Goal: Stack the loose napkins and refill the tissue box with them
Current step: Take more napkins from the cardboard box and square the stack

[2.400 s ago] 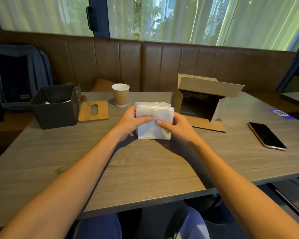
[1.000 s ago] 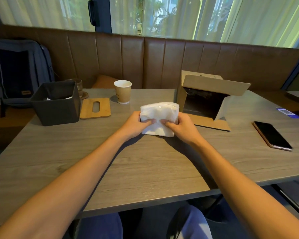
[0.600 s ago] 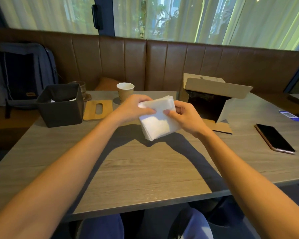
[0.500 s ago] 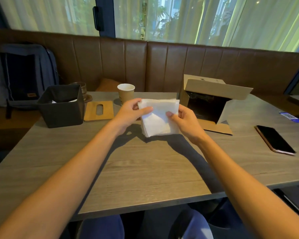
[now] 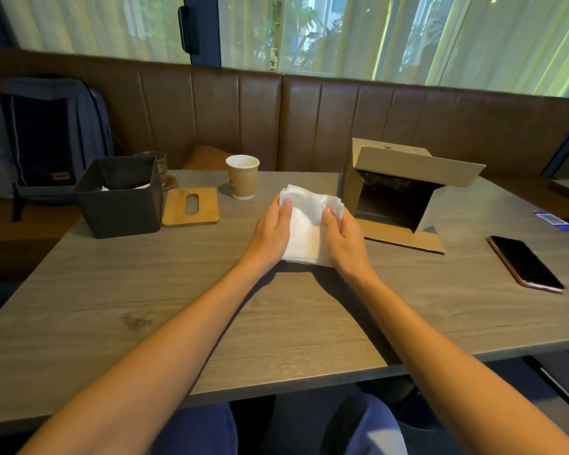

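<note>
Head view: hands [image 5: 309,234] around soft, white, square napkin stack [image 5: 304,231].

- The place looks like a café or small restaurant, seen from a seat in a booth.
- Beyond the hands [image 5: 273,234] runs a long brown padded bench [image 5: 309,123], under windows with light curtains [image 5: 358,31].
- The wooden table [image 5: 145,290] carries a paper cup [image 5: 242,176] just past the left hand.
- Farther left stand a dark tissue box [image 5: 120,198] and its wooden lid [image 5: 191,206], beside each other.
</note>
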Tool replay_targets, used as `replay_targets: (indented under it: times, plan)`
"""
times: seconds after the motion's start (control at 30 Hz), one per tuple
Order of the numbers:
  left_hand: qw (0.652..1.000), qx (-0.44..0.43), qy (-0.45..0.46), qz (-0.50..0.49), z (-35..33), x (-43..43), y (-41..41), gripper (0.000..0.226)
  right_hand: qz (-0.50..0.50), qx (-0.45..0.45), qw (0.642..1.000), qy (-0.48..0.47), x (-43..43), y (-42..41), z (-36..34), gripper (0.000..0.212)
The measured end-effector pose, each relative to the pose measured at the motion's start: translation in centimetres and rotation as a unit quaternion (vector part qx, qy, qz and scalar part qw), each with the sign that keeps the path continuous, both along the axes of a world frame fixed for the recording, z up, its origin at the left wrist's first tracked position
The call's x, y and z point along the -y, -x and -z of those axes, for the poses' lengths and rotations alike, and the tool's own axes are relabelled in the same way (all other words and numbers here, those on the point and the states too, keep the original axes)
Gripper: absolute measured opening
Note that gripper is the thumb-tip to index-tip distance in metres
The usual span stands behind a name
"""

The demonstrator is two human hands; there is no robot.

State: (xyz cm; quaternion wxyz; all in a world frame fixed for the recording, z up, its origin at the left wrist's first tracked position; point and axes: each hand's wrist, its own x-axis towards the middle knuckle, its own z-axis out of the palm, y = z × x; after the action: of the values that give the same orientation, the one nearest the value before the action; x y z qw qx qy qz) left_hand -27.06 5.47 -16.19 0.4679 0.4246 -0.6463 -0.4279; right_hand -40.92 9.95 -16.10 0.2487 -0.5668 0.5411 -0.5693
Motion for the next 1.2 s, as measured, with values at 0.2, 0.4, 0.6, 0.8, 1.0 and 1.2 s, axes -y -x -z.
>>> replay_targets:
  times: [0.2,0.4,0.6,0.8,1.0,1.2]
  plan:
    - [0.991,0.016,0.087,-0.103,0.4,0.1,0.4,0.026,0.020,0.020,0.999,0.015,-0.4,-0.4,0.3,0.028]
    - [0.995,-0.052,0.053,-0.074,0.9,0.9,-0.3,0.023,-0.030,-0.041,0.999,0.006,-0.5,0.2,0.4,0.039]
    - [0.982,0.001,0.112,-0.150,0.5,1.2,0.5,0.031,-0.029,-0.007,0.998,-0.047,0.1,0.4,-0.1,0.039]
    - [0.975,0.144,0.167,-0.028,-0.8,2.7,-1.4,0.024,-0.086,-0.062,0.991,-0.079,0.2,2.2,-1.6,0.032]
    - [0.962,0.143,0.233,-0.023,-2.8,2.8,-2.2,0.027,-0.120,-0.118,0.982,-0.084,0.3,2.2,-3.8,0.029]
    - [0.974,-0.179,-0.138,0.029,-1.1,1.5,-3.1,0.041,-0.097,0.024,0.994,-0.052,0.4,1.3,-2.6,0.033]
